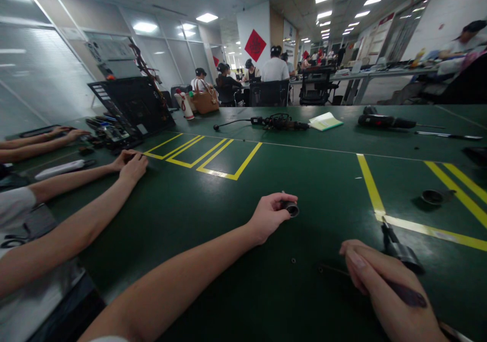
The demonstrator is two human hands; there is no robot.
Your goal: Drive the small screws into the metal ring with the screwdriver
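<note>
Head view. Left hand (268, 218): pinching a hollow metal fitting (292, 209) at mid-table, its interior too dark to read. Right hand (384, 277): curled around a dark-handled tool (409, 296). Metal cup (432, 196): on green table (327, 184), inside yellow tape (370, 184), contents unclear. Brown handbag (206, 99): far edge, contents hidden.

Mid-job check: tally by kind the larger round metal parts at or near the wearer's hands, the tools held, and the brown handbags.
Round metal parts: 3 (held part in left hand, near part beside right hand, farther part)
Held tools: 1
Brown handbags: 1
Total: 5
</note>
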